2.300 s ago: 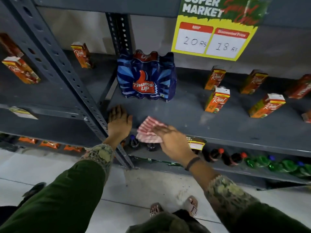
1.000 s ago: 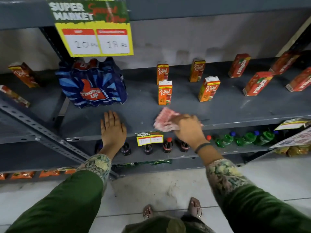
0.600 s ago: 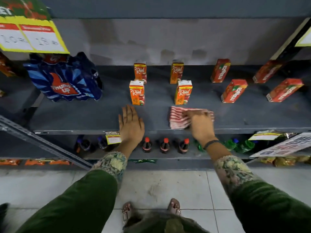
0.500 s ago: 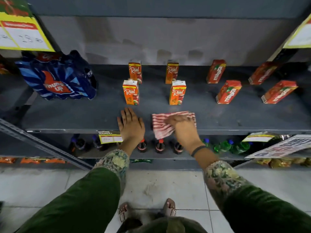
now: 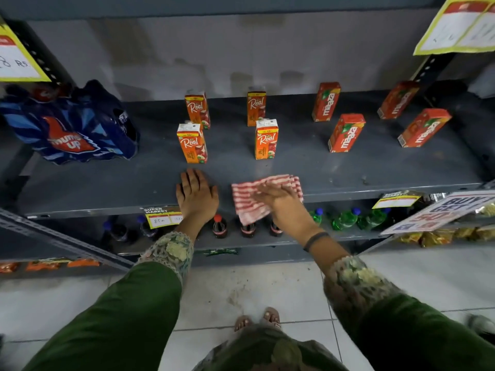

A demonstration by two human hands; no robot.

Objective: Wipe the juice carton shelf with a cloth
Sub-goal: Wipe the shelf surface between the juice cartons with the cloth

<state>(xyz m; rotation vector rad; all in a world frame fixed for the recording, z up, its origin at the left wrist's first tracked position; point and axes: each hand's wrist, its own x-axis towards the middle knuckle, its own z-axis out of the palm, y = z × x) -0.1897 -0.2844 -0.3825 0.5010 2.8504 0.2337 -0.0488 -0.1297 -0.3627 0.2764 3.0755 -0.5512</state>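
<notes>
The grey metal shelf (image 5: 348, 172) carries several orange Real juice cartons (image 5: 191, 143) in the middle and red Maaza cartons (image 5: 346, 133) to the right. A red-and-white striped cloth (image 5: 247, 199) lies at the shelf's front edge, its lower part hanging over the lip. My right hand (image 5: 281, 203) presses flat on the cloth with fingers stretched leftward. My left hand (image 5: 196, 195) rests flat on the bare shelf just left of the cloth, in front of the nearest Real carton, holding nothing.
A blue Thums Up bottle pack (image 5: 72, 129) stands at the shelf's left. Yellow price signs (image 5: 460, 25) hang from the shelf above. Below are small cola bottles (image 5: 219, 226) and green bottles (image 5: 345, 219). A slanted steel brace (image 5: 61, 239) crosses lower left. Tiled floor lies underfoot.
My view and both hands have shifted right along the shelf, from beside the Thums Up pack to in front of the Real cartons. My right hand has dragged the cloth along the front edge.
</notes>
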